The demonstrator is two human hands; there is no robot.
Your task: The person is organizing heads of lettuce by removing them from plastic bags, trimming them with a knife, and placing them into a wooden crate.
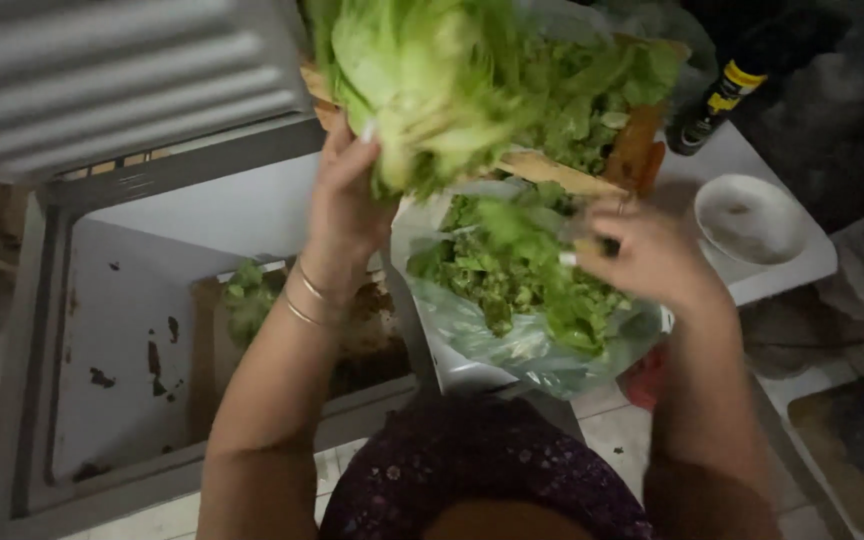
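Lettuce (422,90) is lifted clear above the clear plastic bag of greens (522,290), the left hand (347,205) closed round its base to bear its weight, while the right hand (642,250) pinches the bag's rim, seemingly holding it open.

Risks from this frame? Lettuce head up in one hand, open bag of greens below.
1. The left hand grips the lettuce head only at its base; blurred leaves suggest motion, so it may slip or shed leaves.
2. The plastic bag of cut greens hangs over the white surface's edge; the right hand touches it, and it might tip and spill.
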